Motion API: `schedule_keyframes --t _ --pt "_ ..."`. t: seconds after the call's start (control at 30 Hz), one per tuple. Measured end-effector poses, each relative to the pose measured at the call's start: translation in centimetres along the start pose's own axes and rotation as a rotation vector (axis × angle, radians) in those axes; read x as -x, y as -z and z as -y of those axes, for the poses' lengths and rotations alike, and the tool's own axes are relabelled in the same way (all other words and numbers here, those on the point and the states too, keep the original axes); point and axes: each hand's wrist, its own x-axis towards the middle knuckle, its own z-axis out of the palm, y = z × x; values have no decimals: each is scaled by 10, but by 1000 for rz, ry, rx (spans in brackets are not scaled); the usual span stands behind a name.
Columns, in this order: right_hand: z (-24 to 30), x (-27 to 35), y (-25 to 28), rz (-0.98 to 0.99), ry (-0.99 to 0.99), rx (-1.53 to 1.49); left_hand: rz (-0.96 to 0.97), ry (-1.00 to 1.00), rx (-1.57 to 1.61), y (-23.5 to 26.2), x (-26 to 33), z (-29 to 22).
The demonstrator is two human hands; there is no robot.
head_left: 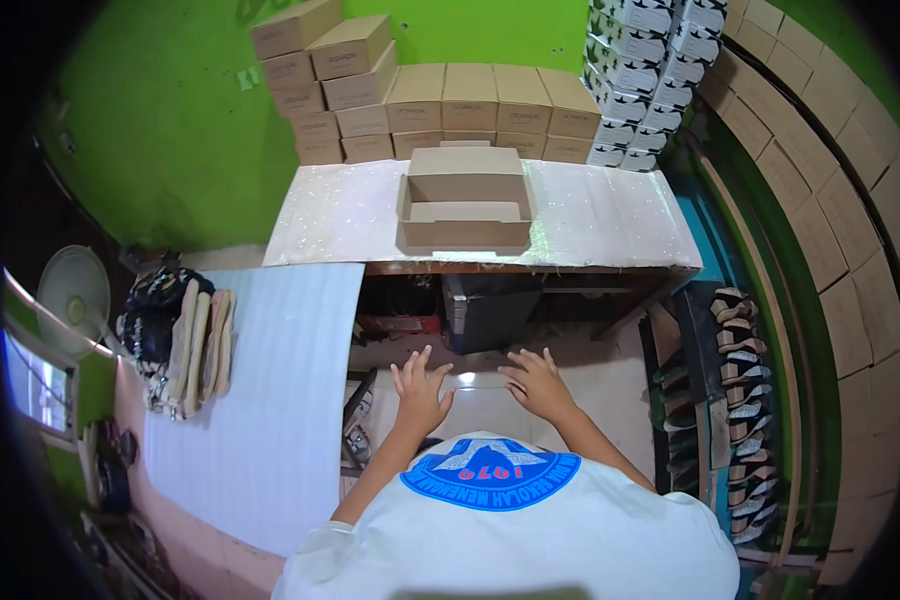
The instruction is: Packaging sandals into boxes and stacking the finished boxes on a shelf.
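My left hand [423,392] is held in the air above the floor, palm down, its fingers spread and nothing in them. Beside it to the right, apart from it, my right hand [542,386] is also open, with bare fingers stretched forward. Ahead of both hands, on a table with a pale, glittery cover [338,215], stands a brown cardboard box [466,237]. Its lid is raised at the back and the part of its inside that shows holds nothing. Neither hand touches the box or the table.
Closed brown boxes [416,98] and tall stacks of white-and-black boxes [625,75] line the table's back. At left, a white-covered table [270,400] bears upright beige and black pieces [192,345]. Shoes [745,400] fill a rack at right. A fan [74,300] stands far left.
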Motion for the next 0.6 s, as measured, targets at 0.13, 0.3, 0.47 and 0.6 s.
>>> schedule_keyframes --t 0.13,0.3,0.47,0.6 --pt "46 1 0 -73 6 15 47 51 -83 17 28 14" --pt "107 20 -20 -75 -41 41 169 88 -132 40 77 40" --pt "171 57 -53 45 -68 3 261 151 -92 65 143 64" --pt "217 89 -66 113 -75 -13 347 215 -60 84 195 72"
